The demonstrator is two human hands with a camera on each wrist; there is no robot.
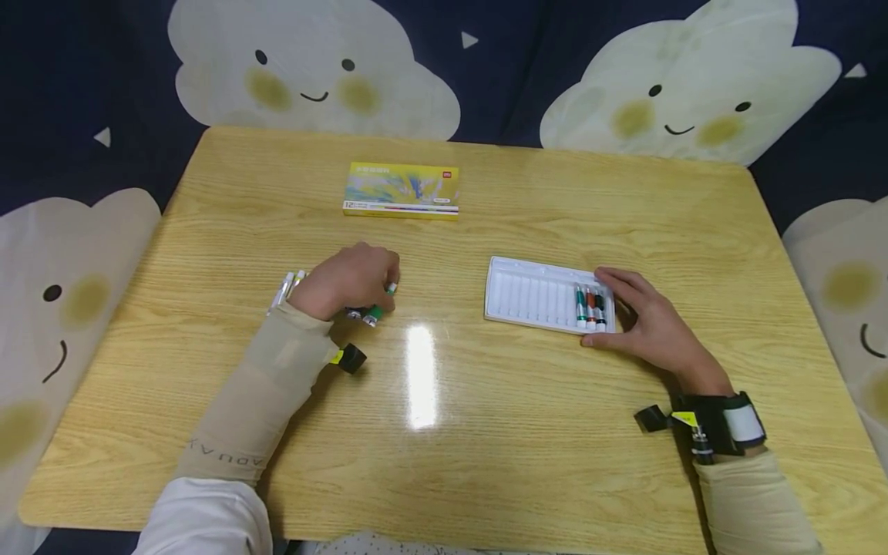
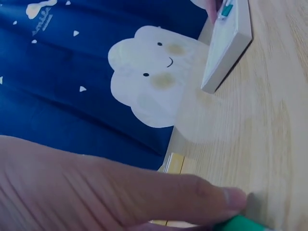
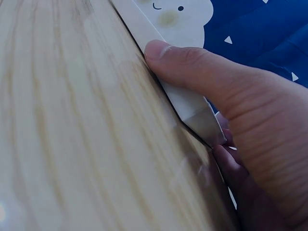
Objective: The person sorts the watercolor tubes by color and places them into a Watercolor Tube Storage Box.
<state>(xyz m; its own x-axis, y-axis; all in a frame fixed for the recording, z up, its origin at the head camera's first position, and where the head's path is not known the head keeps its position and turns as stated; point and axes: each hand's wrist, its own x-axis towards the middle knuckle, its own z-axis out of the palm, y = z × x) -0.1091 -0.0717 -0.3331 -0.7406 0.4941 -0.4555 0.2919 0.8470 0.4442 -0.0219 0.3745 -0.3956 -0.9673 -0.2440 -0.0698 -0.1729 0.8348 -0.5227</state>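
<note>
My left hand [image 1: 354, 279] is bent down over a small group of paint tubes at the left of the table. Its thumb and fingers pinch a green paint tube [image 1: 375, 314], whose green part [image 2: 243, 224] shows below the thumb in the left wrist view. Other silvery tubes [image 1: 283, 290] lie beside and partly under that hand. With thumb and fingers on opposite long sides, my right hand [image 1: 648, 320] grips the right end of a white slotted tray [image 1: 527, 297]. Three tubes, green [image 1: 580, 307], reddish [image 1: 590, 308] and black [image 1: 600, 310], lie in its right-end slots.
A yellow paint box [image 1: 401, 190] lies at the back of the wooden table [image 1: 472, 478], left of centre. Behind the table hangs a dark blue cloth [image 1: 499, 69] with white clouds. A bright reflection shows on the tabletop between the hands.
</note>
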